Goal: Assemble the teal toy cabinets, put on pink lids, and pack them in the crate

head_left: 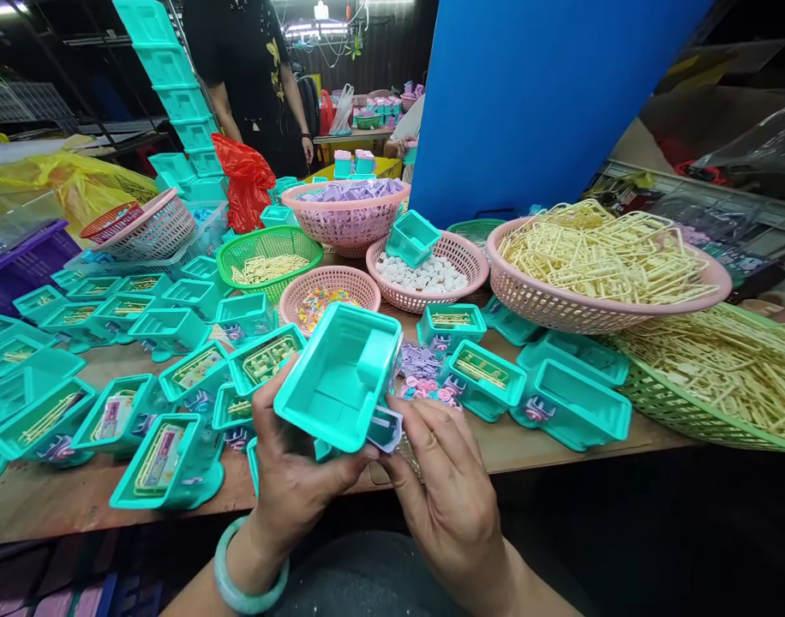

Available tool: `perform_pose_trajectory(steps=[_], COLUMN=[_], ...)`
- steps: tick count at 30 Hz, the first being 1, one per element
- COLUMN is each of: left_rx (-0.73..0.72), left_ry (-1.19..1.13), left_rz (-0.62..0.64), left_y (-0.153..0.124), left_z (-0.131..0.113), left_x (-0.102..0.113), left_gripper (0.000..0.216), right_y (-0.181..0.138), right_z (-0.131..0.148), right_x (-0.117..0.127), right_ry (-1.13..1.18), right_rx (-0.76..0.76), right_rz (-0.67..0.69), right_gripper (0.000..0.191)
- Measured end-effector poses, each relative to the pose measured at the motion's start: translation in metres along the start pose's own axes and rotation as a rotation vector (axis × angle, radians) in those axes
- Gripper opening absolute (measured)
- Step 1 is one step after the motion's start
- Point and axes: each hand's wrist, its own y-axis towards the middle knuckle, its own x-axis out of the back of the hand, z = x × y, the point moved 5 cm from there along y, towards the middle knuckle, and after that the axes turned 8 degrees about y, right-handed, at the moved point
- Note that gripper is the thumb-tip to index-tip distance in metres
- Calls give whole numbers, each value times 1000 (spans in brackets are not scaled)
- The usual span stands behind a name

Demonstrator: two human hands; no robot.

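Teal plastic makes up the box point(334, 377), held up over the near edge of the desk point(45, 518) between two bare hands. Its open mouth faces up and back toward the wearer; its long axis runs away from the body, the far end leaning right. A raised block stands inside against the right wall.

The left hand point(293, 480) grasps the box from the left and below, thumb along the near side; a pale green bangle point(229, 574) rings that wrist. The right hand point(453, 497) has its fingers point(424, 433) pinched on a purple clip point(386, 428), which sits at the box's near right corner and points toward the wearer.

More boxes stand around on the desk. Those at left mostly run near-left to far-right; two at right, a filled box point(486, 377) and a bare one point(582, 403), slant the other way. Printed labels point(115, 416) show in some at left, their print too small to read. The yellow bag point(64, 184) carries dark print, also unreadable.

Beyond are a pink basket point(560, 313) of yellow frames and a person point(251, 86) in a black top with a gold design.
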Motion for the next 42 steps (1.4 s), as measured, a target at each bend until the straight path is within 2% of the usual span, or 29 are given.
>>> perform_pose_trajectory(steps=[2, 6, 10, 13, 18, 23, 28, 36, 42], left_rx=[-18, -9, -42, -112, -241, -254, -197, -247, -303], left_ry=[-1, -49, -63, -15, 84, 127, 133, 187, 201], left_rz=[25, 66, 98, 115, 111, 149, 238, 185, 177], left_y=[0, -1, 0, 1, 3, 3, 0, -2, -2], left_z=[-1, -5, -7, -8, -14, -14, -5, -10, -15], left_x=[-1, -5, -7, -7, -4, -1, 0, -2, -2], left_gripper=[87, 85, 83, 84, 87, 92, 94, 91, 95], right_y=[-2, -2, 6, 10, 6, 4, 7, 1, -10], right_z=[-4, -16, -13, -14, -19, -23, -26, -13, -11], right_x=[1, 8, 11, 11, 9, 10, 11, 5, 0], right_ry=[20, 205, 236, 285, 406, 447, 405, 188, 104], right_rx=[-25, -168, -109, -138, -229, -227, -224, -154, -76], right_rz=[7, -26, 1, -7, -12, -15, 2, -65, -79], right_gripper=[40, 51, 40, 37, 41, 46, 40, 28, 35])
